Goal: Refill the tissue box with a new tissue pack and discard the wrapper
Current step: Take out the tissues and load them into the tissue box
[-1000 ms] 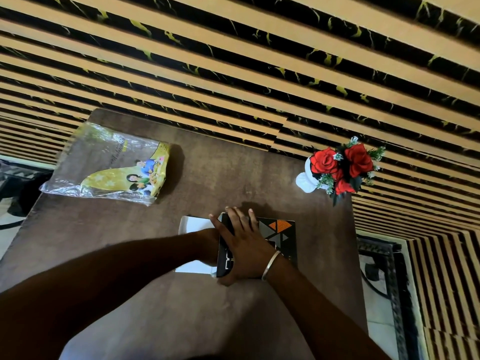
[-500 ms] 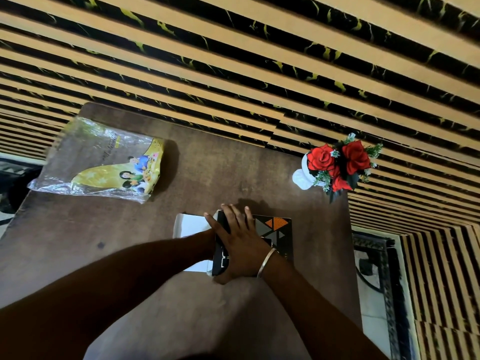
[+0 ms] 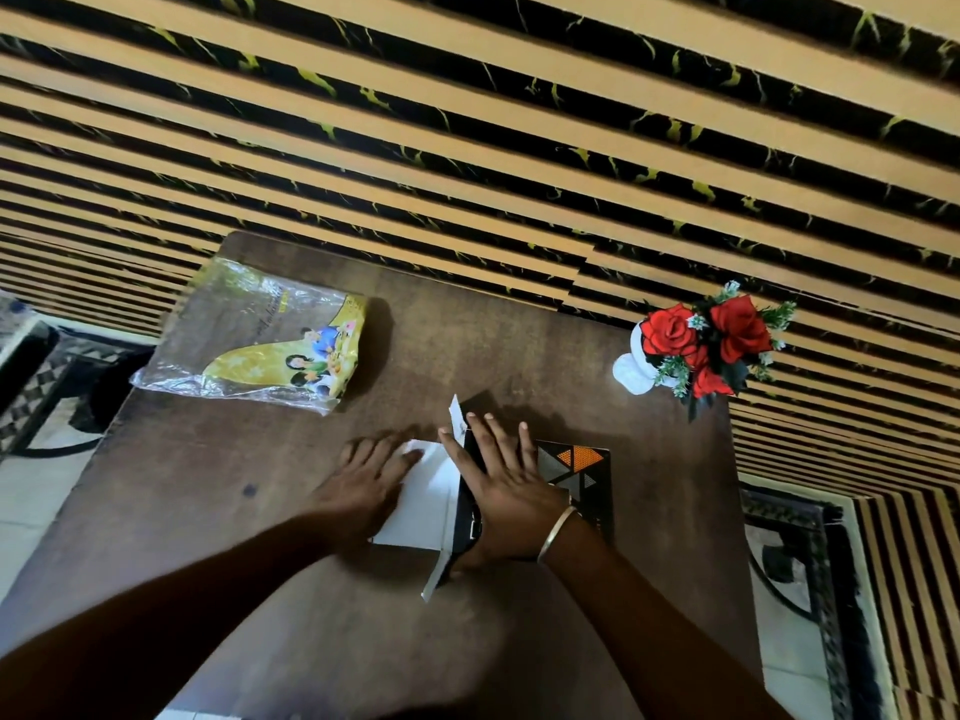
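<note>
A dark tissue box (image 3: 576,478) with orange and grey triangles lies flat on the brown worktop (image 3: 519,345), near the middle and toward the near edge. Its left end is open, with white flaps standing out at the far and near corners. A white stack of tissues (image 3: 423,504) sticks out of that open end onto the worktop.

The right hand (image 3: 501,491) lies palm down on the left part of the box, fingers spread and flat, gripping nothing; a thin bangle (image 3: 556,527) circles the wrist. The left hand (image 3: 363,483) rests flat with fingers apart on the left edge of the tissues, pressing rather than clasping.

The empty clear and yellow wrapper (image 3: 260,345) lies on the far left of the worktop, well apart from the box. A white vase of red roses (image 3: 696,345) stands at the far right corner, against the striped wall (image 3: 467,148).
</note>
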`<action>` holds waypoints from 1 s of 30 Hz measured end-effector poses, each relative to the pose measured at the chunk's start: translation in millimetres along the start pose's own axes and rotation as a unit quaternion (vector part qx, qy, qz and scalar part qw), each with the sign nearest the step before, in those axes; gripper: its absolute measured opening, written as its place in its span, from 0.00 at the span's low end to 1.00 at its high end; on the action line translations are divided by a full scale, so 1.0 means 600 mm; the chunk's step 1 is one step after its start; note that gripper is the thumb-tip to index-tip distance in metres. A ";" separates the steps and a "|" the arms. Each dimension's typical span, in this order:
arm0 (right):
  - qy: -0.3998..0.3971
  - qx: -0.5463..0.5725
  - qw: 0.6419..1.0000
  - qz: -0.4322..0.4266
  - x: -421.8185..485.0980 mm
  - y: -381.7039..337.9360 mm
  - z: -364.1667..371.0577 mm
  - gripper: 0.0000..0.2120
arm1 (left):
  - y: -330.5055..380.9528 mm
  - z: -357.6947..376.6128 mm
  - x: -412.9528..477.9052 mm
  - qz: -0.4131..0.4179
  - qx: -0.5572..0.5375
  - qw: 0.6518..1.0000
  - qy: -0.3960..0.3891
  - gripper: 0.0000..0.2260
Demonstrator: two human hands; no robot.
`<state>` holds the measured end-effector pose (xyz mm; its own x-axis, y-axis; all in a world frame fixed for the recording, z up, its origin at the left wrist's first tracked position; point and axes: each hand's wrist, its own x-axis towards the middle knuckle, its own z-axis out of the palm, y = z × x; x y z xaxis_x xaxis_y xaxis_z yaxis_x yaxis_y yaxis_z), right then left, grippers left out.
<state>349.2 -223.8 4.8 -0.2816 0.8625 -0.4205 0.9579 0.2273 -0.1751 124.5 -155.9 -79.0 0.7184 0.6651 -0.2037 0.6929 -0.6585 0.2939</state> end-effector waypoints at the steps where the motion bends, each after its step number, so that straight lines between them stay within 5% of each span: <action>1: 0.002 0.005 1.000 0.002 0.003 -0.005 -0.002 0.70 | 0.005 -0.001 -0.013 -0.058 -0.030 0.998 0.011 0.28; 4: 0.008 0.026 1.000 0.007 0.010 -0.019 -0.004 0.69 | 0.019 0.009 -0.032 -0.174 -0.122 0.977 0.035 0.31; 9: 0.051 0.027 0.998 0.028 0.016 -0.024 0.007 0.69 | 0.037 0.020 -0.033 -0.255 -0.273 0.924 0.084 0.31; 14: 0.071 0.008 0.997 0.029 0.020 -0.017 0.017 0.66 | 0.044 0.004 -0.019 -0.294 -0.316 0.894 0.124 0.24; 23: 0.119 -0.030 0.992 0.016 0.019 -0.022 0.028 0.39 | 0.073 -0.020 -0.016 -0.319 -0.437 0.828 0.150 0.11; 30: 0.122 -0.055 0.991 0.012 0.014 -0.026 0.035 0.35 | 0.080 -0.010 -0.025 -0.339 -0.521 0.766 0.166 0.14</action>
<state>330.8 -229.5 -14.7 -0.2506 0.9486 -0.1934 0.9680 0.2426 -0.0644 146.7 -195.4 -56.3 0.0409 0.8964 -0.4415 0.3508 0.4008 0.8463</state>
